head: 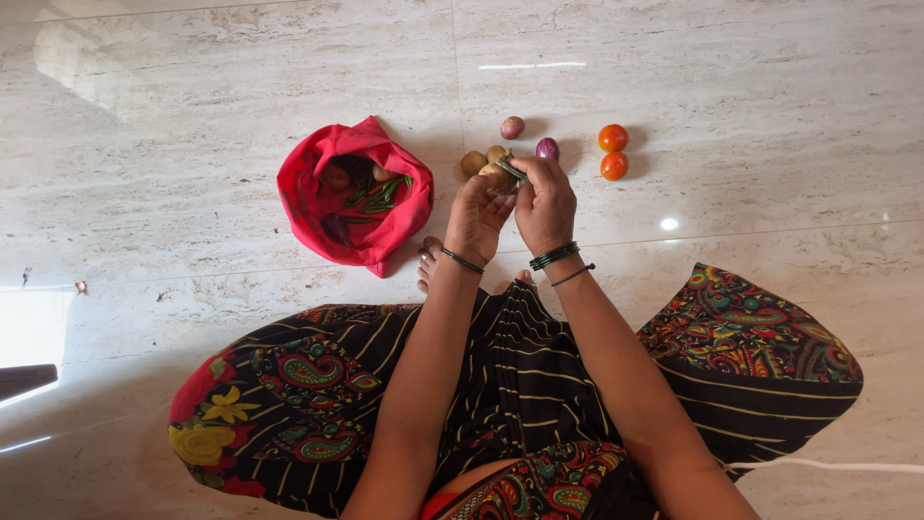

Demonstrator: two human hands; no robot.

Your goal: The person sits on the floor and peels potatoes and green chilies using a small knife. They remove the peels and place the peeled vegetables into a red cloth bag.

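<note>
Seated on a pale marble floor (731,87), glossy, veined, with tile seams and window glare at ten o'clock; patterned dark skirt (318,385) spread wide at six o'clock. Red bag (322,159) at nine o'clock from the hands, mouth open, holding green beans and a few darker vegetables. Left hand (476,217) and right hand (545,202) brought together, touching, both closed on one small green pod (511,170), right fingers pinching its top end, left steadying from below. Best kept pinched near the tip, held low above the pile so nothing drops far or rolls on the slick floor. Just beyond the hands, at twelve o'clock, potatoes (474,162) in a cluster, a reddish onion (512,127), a small purple brinjal (547,148). Two tomatoes (613,152) at two o'clock, touching each other, apart from the rest.
</note>
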